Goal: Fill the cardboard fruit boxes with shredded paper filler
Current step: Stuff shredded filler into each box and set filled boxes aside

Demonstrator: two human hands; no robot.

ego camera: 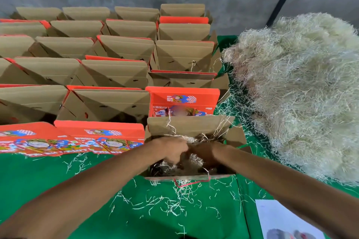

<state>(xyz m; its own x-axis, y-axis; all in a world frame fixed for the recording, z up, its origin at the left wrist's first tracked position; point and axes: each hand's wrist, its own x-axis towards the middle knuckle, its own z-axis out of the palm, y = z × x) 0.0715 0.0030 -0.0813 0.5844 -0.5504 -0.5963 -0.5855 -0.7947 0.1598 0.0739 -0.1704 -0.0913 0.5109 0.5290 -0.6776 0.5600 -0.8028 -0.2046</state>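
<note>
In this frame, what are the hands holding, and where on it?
Both the left hand and the right hand are down in the open box among the shredded paper; the left hand's fingers curl into the strands. The right hand's grip is hidden.

Even, soft daylight, faint shadows, wide-angle bending at edges (corners stretched), slight blur

Matt brown corrugated cardboard is seen on the open box [191, 125] w/ both hands inside; printed orange-red outer faces look smoother, slightly glossy. Thin, crinkled pale paper shred [192, 158] is gripped between the hands. Right of the grip, the shred pile [303, 91] looks dry, rough, straw-like. Below the grip, green cloth cover [58, 176] is matt, smooth.
</note>
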